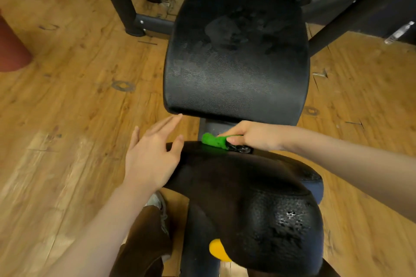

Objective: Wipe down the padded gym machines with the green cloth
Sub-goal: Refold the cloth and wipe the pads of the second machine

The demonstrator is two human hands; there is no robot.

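Wooden flooring [67,101] fills the left side of what I see, with a reddish-brown rounded shape [11,49] at its far left edge. My left hand [150,155] comes next, fingers straight and spread, holding nothing; its palm edge and one finger rest on the left edge of the near black pad [236,186], while the longest fingertips point toward the lower left corner of the far black pad [236,56]. Below that hand I see a brown trouser leg [144,238] and a pale shoe [157,204] on the floor.

Moving right, the green cloth [212,140] lies bunched on the far edge of the near pad, just beside the grey post [213,127] that joins the two pads. My right hand [254,136] grips the cloth's right end, fingers and thumb curled round it, pressing it onto the pad. Something dark and shiny sits under the thumb; I cannot tell what it is, possibly part of the cloth.

The near pad looks worn and cracked toward its near right corner, with a yellow patch [219,251] at its near edge. The far pad shows dull smears across its upper middle.
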